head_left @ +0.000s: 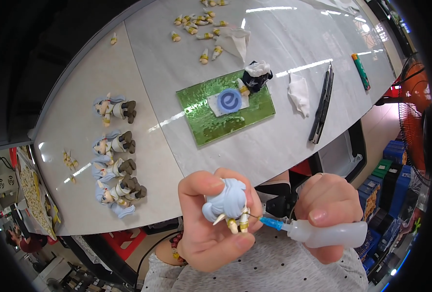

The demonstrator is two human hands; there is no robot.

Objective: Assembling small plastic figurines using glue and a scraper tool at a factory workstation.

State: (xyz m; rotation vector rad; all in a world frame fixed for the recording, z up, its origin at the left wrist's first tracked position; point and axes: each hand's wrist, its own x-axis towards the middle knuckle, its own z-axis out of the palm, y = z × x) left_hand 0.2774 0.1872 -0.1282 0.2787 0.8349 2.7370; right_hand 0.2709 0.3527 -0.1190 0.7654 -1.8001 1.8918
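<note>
My left hand (206,233) grips a small figurine (228,199) with pale blue hair, its pointed ear and gold-and-white arms turned toward me; the fingers cover much of its body. In my right hand (328,209) is a white squeeze bottle (327,234), lying nearly level and squeezed between thumb and fingers. Its blue needle tip (270,223) points left at the figurine, close to the arm; whether it touches I cannot tell. Both hands are over my lap, just off the table's near edge.
Several finished-looking figurines (114,146) lie on the table's left side. Many small arm parts (196,22) are spread at the back. A green glass plate (230,131) bears a blue round lid (229,100). Right of it lie a white cloth (299,95), black tweezers (322,104) and a green tube (361,72).
</note>
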